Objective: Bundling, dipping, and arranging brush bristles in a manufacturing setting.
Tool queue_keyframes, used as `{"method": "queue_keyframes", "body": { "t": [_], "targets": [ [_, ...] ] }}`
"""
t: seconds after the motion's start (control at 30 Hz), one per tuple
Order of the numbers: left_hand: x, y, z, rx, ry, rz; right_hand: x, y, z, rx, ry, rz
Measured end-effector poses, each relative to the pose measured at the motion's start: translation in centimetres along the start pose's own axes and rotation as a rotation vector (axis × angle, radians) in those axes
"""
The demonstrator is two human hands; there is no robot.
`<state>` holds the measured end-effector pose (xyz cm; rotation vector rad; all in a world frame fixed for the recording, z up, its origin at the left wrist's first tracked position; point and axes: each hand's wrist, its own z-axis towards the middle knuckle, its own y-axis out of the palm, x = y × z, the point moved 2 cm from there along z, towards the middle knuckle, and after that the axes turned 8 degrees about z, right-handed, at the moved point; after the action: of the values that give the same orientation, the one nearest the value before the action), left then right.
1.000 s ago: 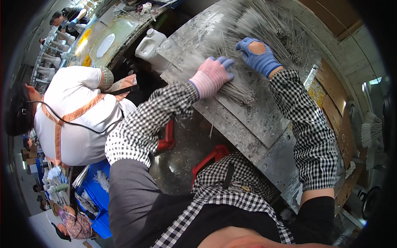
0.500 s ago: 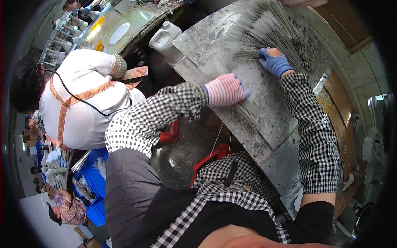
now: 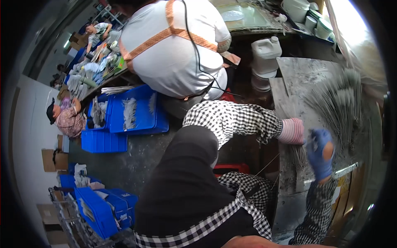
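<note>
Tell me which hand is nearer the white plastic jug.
Left. The left hand is below and somewhat right of the white plastic jug in the view; the right hand is lower and farther right.

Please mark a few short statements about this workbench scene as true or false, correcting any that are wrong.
1. The left hand wears a pink striped glove. True.
2. The right hand wears a white glove. False: its glove is blue, with a hole that shows bare skin.
3. A wide spread of thin grey wires lies on the grey worktable. True.
4. The white jug stands on that worktable. False: it is off the table, just left of its far corner in the picture.
5. The co-worker in the white shirt has orange straps across the back. True.
</note>
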<state>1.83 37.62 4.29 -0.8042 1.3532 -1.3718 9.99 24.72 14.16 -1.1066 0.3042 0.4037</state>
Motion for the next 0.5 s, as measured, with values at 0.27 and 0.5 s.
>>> {"method": "queue_keyframes", "body": {
  "t": [0.27, 0.5],
  "targets": [
    [0.5, -0.5, -0.2, -0.175, -0.158, 0.024, -4.1, 10.4, -7.6, 0.046, 0.381, -0.222],
    [0.6, -0.1, -0.2, -0.3, -0.248, -0.076, -1.8, 11.0, -12.3, 0.097, 0.425, -0.064]
  ]
}}
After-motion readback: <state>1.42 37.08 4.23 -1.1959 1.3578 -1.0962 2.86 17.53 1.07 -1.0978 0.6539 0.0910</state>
